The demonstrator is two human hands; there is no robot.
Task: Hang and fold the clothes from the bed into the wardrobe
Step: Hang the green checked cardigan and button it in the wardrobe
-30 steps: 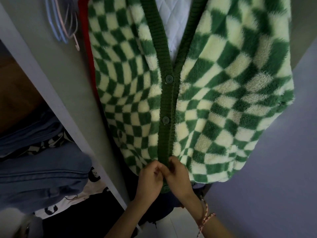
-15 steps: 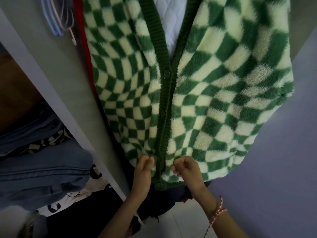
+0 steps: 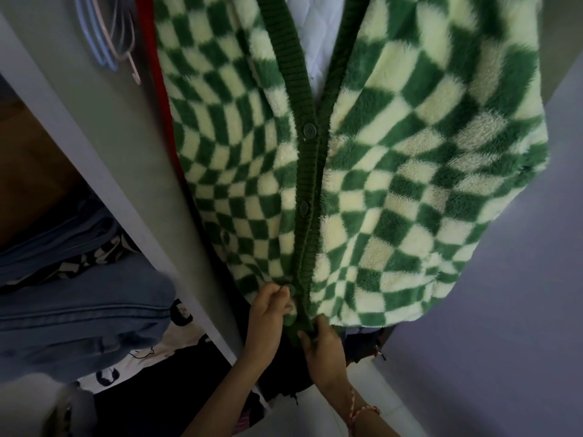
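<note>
A fluffy green-and-cream checkered cardigan (image 3: 394, 171) hangs in the wardrobe, filling most of the view, with a white quilted garment (image 3: 315, 36) showing in its neck opening. Its green ribbed button band (image 3: 307, 184) runs down the middle with two buttons fastened. My left hand (image 3: 268, 313) pinches the left front edge at the lowest button near the hem. My right hand (image 3: 321, 345) grips the bottom of the button band just below and to the right.
A grey wardrobe partition (image 3: 104, 152) slants along the left. Behind it a shelf holds folded blue jeans (image 3: 79, 310) and a black-and-white patterned cloth (image 3: 176, 339). Empty hangers (image 3: 107, 36) hang at top left. A red garment edge (image 3: 154, 74) shows behind the cardigan. Dark clothes (image 3: 284, 373) lie below.
My hands were together at the hem, came apart, and have closed in again on the lowest button. The view has shifted slightly.
</note>
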